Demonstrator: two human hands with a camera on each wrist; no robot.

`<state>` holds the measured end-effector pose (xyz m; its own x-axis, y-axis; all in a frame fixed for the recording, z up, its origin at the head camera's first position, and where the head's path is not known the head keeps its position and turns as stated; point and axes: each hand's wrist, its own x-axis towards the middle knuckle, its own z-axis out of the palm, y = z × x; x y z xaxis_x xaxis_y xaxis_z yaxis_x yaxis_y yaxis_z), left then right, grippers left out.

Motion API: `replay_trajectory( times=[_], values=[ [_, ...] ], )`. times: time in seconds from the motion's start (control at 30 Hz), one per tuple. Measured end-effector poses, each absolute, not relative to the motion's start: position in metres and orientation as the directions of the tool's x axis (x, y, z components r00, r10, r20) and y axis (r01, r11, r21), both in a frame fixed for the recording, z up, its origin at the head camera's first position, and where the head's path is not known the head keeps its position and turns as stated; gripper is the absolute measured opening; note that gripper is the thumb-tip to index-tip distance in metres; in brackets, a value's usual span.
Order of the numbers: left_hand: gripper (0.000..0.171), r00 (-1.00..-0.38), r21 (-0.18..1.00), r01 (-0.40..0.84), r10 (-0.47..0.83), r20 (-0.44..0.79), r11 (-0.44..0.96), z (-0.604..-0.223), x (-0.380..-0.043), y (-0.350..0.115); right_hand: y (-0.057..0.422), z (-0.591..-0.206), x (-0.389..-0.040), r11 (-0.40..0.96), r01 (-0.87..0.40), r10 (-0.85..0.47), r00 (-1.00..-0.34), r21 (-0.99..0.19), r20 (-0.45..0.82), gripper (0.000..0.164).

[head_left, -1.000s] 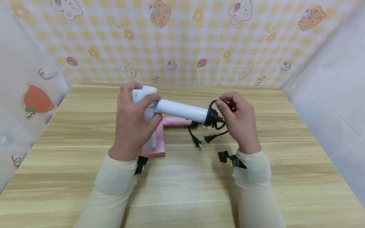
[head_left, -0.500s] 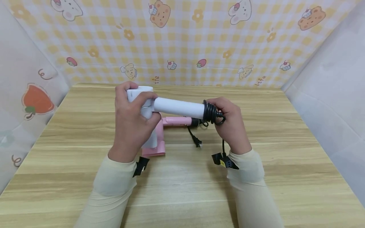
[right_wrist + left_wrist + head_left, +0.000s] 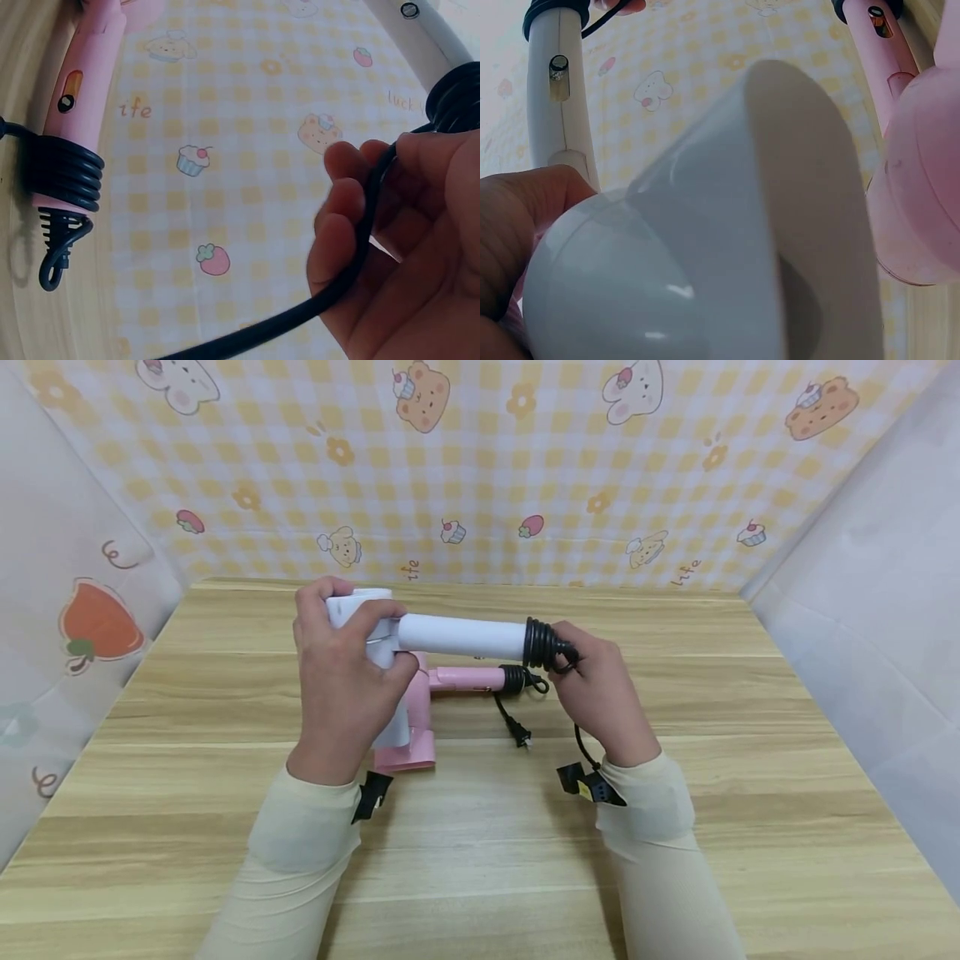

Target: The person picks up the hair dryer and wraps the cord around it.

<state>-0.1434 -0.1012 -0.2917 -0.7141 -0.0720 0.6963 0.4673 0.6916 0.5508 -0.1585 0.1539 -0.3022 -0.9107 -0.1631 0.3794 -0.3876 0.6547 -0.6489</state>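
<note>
A white hair dryer point(image 3: 461, 637) is held above the table, its handle pointing right. My left hand point(image 3: 333, 681) grips it around the body, thumb and fingers on either side. In the left wrist view its wide flat nozzle point(image 3: 705, 225) fills the middle. Several turns of black power cord point(image 3: 538, 643) are wound round the handle's end. My right hand point(image 3: 600, 689) is beside that coil, and in the right wrist view its curled fingers hold the loose length of cord point(image 3: 364, 240). The cord's end hangs below this hand, partly hidden.
Behind the white dryer a pink hair dryer point(image 3: 468, 678) lies on the wooden table point(image 3: 480, 860), partly covered from view. Its black cord point(image 3: 67, 174) is coiled on its handle, and its plug point(image 3: 519, 733) lies in front. A checked yellow cloth point(image 3: 480, 468) backs the table.
The right hand has moved left and under the handle's end, taking the loose cord round it. The white dryer has shifted slightly left and its handle is more level. The pink dryer has stayed put.
</note>
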Motion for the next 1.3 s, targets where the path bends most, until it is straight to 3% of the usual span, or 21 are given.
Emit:
replay_trajectory(
  times=[0.23, 0.47, 0.67, 0.77, 0.93, 1.3],
  values=[
    [0.035, -0.722, 0.562, 0.445, -0.092, 0.686, 0.697, -0.293, -0.145, -0.102, 0.148, -0.304, -0.159, 0.670, -0.314, -0.176, -0.947, -0.672, 0.268, 0.011],
    [0.034, -0.742, 0.588, 0.398, -0.130, 0.657, 0.704, -0.294, -0.146, -0.105, 0.145, -0.307, -0.157, 0.658, -0.413, -0.346, -0.908, -0.630, 0.235, 0.016],
    [0.033, -0.759, 0.593, 0.360, -0.143, 0.635, 0.721, -0.298, -0.147, -0.105, 0.144, -0.307, -0.156, 0.665, -0.408, -0.415, -0.898, -0.626, 0.145, 0.031],
    [0.032, -0.765, 0.583, 0.338, -0.145, 0.627, 0.739, -0.301, -0.149, -0.105, 0.143, -0.306, -0.156, 0.666, -0.426, -0.441, -0.887, -0.612, 0.139, 0.030],
    [0.031, -0.773, 0.560, 0.321, -0.131, 0.621, 0.764, -0.306, -0.151, -0.104, 0.141, -0.305, -0.156, 0.675, -0.476, -0.480, -0.864, -0.564, 0.155, 0.010],
    [0.036, -0.776, 0.517, 0.285, -0.123, 0.619, 0.807, -0.308, -0.152, -0.099, 0.142, -0.302, -0.153, 0.701, -0.509, -0.494, -0.852, -0.499, 0.175, 0.017]
  ],
)
